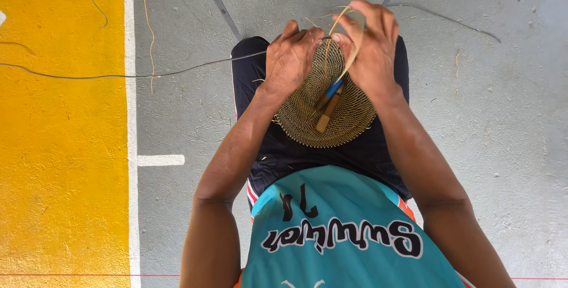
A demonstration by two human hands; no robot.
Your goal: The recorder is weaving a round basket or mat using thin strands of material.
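Both hands cover the woven disc's point(325, 110) far rim.

The one view comes from a camera worn on the person's head and looks almost straight down over the chest and lap, so the shirt fills the bottom edge and both forearms run up from the lower corners toward the middle. It sits close: the left hand point(291, 57) and right hand point(371, 45) meet just above the centre of the frame over a round woven disc point(307, 119) on the lap. Past the knees the view takes in the grey floor point(503, 116) and a yellow painted strip point(59, 146) down the left side.
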